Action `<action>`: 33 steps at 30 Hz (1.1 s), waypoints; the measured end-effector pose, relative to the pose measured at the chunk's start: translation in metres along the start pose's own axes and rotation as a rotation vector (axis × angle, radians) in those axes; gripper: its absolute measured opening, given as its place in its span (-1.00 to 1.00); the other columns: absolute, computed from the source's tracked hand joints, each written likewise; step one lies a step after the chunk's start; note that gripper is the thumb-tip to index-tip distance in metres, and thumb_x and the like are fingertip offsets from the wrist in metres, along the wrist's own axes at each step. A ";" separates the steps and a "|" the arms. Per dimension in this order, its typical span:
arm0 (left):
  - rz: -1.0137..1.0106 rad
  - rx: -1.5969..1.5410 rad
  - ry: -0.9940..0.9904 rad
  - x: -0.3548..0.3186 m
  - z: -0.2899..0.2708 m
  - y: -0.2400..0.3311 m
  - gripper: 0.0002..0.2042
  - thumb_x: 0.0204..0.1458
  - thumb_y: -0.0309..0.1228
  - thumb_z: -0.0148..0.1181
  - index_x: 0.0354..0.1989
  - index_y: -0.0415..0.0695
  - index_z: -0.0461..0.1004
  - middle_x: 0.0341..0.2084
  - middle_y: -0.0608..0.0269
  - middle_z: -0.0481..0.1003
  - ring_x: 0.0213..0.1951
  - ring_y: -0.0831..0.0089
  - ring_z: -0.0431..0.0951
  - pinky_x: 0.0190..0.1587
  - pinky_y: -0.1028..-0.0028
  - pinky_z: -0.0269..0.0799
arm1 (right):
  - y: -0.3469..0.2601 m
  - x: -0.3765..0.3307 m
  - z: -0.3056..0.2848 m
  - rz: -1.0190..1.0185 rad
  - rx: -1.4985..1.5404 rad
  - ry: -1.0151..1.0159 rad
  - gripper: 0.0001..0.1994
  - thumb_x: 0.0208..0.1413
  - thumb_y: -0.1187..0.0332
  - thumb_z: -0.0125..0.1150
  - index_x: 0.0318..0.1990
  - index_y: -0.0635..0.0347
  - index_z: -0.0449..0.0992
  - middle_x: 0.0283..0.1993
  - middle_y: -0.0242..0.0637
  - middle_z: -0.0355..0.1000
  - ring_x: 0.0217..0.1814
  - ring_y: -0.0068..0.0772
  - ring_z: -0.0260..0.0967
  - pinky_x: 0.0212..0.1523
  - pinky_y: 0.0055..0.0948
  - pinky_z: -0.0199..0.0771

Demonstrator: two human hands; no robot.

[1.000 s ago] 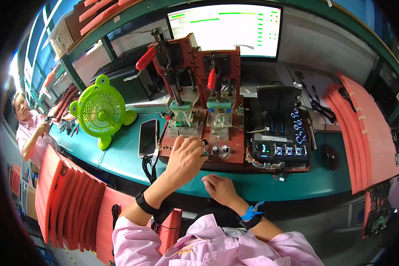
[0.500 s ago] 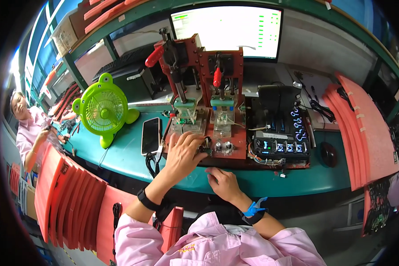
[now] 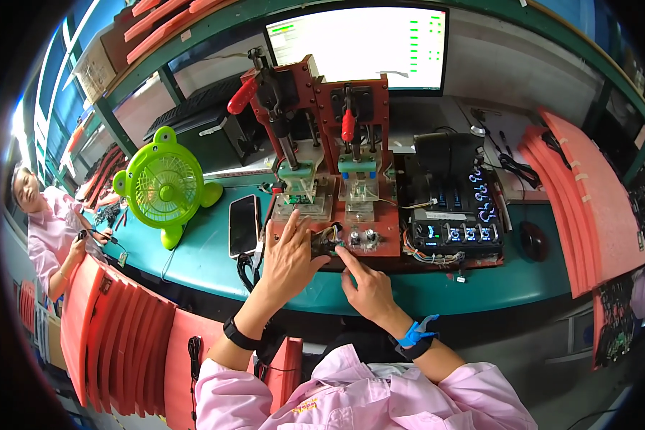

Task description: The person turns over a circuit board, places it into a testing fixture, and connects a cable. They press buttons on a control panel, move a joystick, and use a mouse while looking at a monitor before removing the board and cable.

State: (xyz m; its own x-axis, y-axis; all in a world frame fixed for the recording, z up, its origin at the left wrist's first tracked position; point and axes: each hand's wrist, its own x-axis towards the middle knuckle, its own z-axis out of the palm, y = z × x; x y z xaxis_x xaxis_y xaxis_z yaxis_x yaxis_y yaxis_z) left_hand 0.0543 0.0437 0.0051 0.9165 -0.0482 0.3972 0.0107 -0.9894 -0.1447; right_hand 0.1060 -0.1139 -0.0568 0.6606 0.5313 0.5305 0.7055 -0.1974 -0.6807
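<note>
My left hand (image 3: pixel 287 259) lies with its fingers stretched over the front left of a dark red test fixture (image 3: pixel 385 251). Beside its thumb sits a small dark part with wires (image 3: pixel 327 241), partly covered by the hand. From the right, my right hand (image 3: pixel 370 288) reaches in with its index finger extended; the fingertip meets or nearly meets that part. Its other fingers are loosely bent, and no held thing shows. Behind the hands, two clear plastic nests stand under toggle clamps with red handles (image 3: pixel 348 125); the left nest has a small green circuit board (image 3: pixel 299 200).
A phone (image 3: pixel 244 225) and green fan (image 3: pixel 166 188) stand left. Right are a black control box (image 3: pixel 451 233), a mouse (image 3: pixel 532 242) and stacked pink foam sheets (image 3: pixel 588 208). More foam (image 3: pixel 122 330) stands lower left. A monitor (image 3: pixel 358 50) is behind; a co-worker (image 3: pixel 50 229) sits far left.
My right hand has moved up and forward from the table's front edge to the dark part, its index finger now straightened. My left hand has shifted slightly, its fingers flatter.
</note>
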 end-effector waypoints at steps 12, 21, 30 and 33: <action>-0.031 -0.073 -0.050 0.000 -0.018 0.010 -0.42 -0.12 -0.07 0.10 -0.06 -0.35 0.32 0.09 0.11 0.19 0.20 0.21 0.03 0.16 0.05 -0.17 | -0.004 0.001 -0.012 0.043 -0.044 -0.089 -0.50 -0.11 0.48 0.06 0.09 0.00 0.25 -0.33 -0.13 0.45 -0.46 -0.12 0.41 -0.50 -0.29 0.42; 0.224 -0.092 -0.111 0.015 -0.023 0.042 -0.38 -0.13 -0.09 0.12 0.01 -0.34 0.24 0.12 0.08 0.12 0.23 0.20 -0.03 0.15 0.07 -0.16 | 0.021 -0.033 -0.007 -0.002 0.017 -0.016 -0.81 -0.10 0.46 0.04 -0.26 0.09 0.38 -0.48 -0.21 0.42 -0.55 -0.11 0.37 -0.58 -0.24 0.38; 0.280 0.007 -0.052 0.029 -0.019 0.059 -0.44 -0.19 -0.05 0.14 -0.16 -0.35 0.39 0.06 0.11 0.21 0.22 0.21 -0.02 0.14 0.05 -0.11 | 0.030 -0.033 0.000 0.049 0.018 -0.017 -0.96 -0.09 0.44 0.02 -0.43 0.12 0.39 -0.53 -0.22 0.39 -0.54 -0.12 0.35 -0.59 -0.25 0.34; 0.219 -0.039 -0.094 0.035 -0.028 0.053 -0.38 -0.16 -0.10 0.15 -0.02 -0.36 0.24 0.11 0.04 0.14 0.23 0.18 -0.05 0.15 0.07 -0.15 | 0.029 -0.035 -0.002 0.047 0.052 0.008 -0.96 -0.10 0.45 0.03 -0.45 0.13 0.40 -0.55 -0.23 0.38 -0.55 -0.13 0.34 -0.60 -0.27 0.32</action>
State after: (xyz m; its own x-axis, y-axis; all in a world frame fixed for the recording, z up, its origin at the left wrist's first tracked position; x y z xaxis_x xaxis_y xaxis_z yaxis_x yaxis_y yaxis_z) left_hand 0.0760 -0.0145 0.0369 0.9285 -0.2514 0.2734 -0.2067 -0.9613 -0.1819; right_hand 0.1036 -0.1396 -0.0942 0.6951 0.5155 0.5011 0.6592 -0.1790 -0.7303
